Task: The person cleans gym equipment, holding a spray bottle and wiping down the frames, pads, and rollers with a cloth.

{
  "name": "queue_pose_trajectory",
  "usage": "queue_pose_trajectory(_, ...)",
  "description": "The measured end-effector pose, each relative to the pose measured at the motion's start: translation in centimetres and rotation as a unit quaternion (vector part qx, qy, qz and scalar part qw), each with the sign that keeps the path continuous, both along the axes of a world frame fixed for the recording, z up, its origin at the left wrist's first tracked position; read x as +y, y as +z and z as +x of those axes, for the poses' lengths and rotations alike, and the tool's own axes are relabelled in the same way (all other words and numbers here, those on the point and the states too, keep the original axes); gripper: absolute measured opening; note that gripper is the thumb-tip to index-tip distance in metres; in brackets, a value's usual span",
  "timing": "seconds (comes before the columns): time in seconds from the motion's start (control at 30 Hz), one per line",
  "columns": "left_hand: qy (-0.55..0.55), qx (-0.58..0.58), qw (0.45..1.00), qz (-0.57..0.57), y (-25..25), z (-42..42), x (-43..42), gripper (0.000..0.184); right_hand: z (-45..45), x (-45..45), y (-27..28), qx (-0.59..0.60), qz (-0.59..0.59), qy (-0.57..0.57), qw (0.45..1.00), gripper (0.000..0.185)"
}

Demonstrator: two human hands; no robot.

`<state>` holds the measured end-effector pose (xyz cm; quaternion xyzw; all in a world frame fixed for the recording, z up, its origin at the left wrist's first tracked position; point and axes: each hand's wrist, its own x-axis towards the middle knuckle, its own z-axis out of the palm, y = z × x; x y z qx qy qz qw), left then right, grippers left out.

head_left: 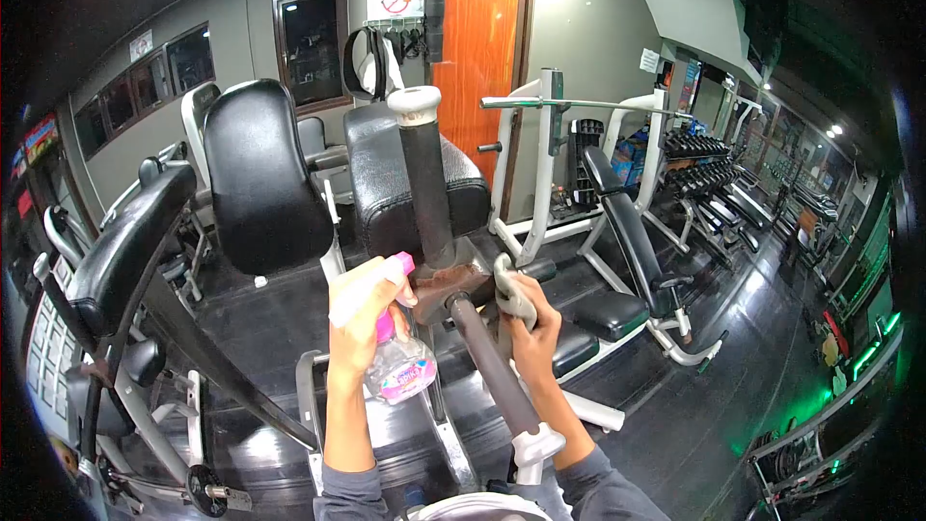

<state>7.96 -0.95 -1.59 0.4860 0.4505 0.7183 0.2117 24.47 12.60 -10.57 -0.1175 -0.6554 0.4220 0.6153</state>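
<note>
My left hand [357,316] is wrapped round the neck of a clear spray bottle [403,372] with a pink trigger head and a colourful label. The bottle hangs upright just left of a worn metal bracket [446,282] on an exercise machine. A black padded handle [426,188] with a white end cap rises from that bracket, and a second dark grip [492,367] slopes down toward me. My right hand [536,333] grips a grey cloth [515,295] at the bracket's right side; whether the cloth touches the metal is unclear.
Black padded seats [260,174] and machine frames stand at the left. Behind the handle is an orange-brown door [475,68]. To the right are a barbell [588,104] on a rack, an adjustable bench [632,232] and dumbbell racks [709,178]. The floor [666,425] is dark and shiny.
</note>
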Motion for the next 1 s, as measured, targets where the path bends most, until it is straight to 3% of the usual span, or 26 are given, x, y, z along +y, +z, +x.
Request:
queue_pose_trajectory(0.07,0.002,0.004,1.000,-0.002,-0.1,0.0,-0.1,0.033,-1.1,0.6,0.0,-0.008,-0.098,0.011,0.995,0.030)
queue_pose_trajectory(0.17,0.004,0.011,1.000,-0.002,0.0,0.2,-0.2,0.033,-2.0,1.1,0.9,0.022,-0.283,0.166,0.944,0.027)
queue_pose_trajectory(0.3,-0.005,0.009,1.000,0.006,-0.1,0.1,-0.4,0.031,-0.6,-0.6,1.5,0.015,-0.300,0.177,0.937,0.029)
queue_pose_trajectory(0.37,-0.009,0.003,1.000,0.007,-0.3,-0.2,-0.4,0.030,0.3,-2.3,1.4,-0.031,-0.103,-0.015,0.994,0.035)
queue_pose_trajectory(0.4,-0.004,0.002,1.000,0.013,-0.3,-0.4,-0.4,0.030,0.7,-2.2,1.6,-0.037,0.034,-0.053,0.997,0.045)
queue_pose_trajectory(0.43,0.000,-0.001,1.000,0.017,-0.4,-0.5,-0.4,0.030,0.9,-2.1,2.0,-0.040,0.035,-0.053,0.997,0.045)
queue_pose_trajectory(0.5,-0.002,-0.005,1.000,0.015,-0.3,-0.6,-0.4,0.029,0.9,-1.8,3.4,-0.096,0.206,-0.154,0.961,0.056)
queue_pose_trajectory(0.57,-0.006,-0.006,1.000,0.016,-0.3,-0.8,-0.3,0.029,0.7,-0.7,4.5,-0.105,0.244,-0.167,0.950,0.060)
queue_pose_trajectory(0.63,-0.013,-0.010,1.000,0.023,-0.4,-0.9,-0.2,0.029,0.9,-0.8,5.8,-0.146,0.354,-0.174,0.907,0.061)
queue_pose_trajectory(0.83,-0.070,-0.025,0.996,0.038,-1.3,-2.2,0.1,0.033,2.6,-1.2,3.5,-0.180,0.359,-0.195,0.895,0.058)
queue_pose_trajectory(0.9,-0.074,-0.024,0.996,0.035,-1.2,-2.1,0.1,0.033,3.6,-1.2,3.7,-0.226,0.400,-0.174,0.871,0.046)
queue_pose_trajectory(1.0,-0.083,-0.027,0.996,0.033,-1.6,-2.7,-0.2,0.035,5.3,-0.2,6.0,-0.277,0.440,-0.148,0.841,0.054)
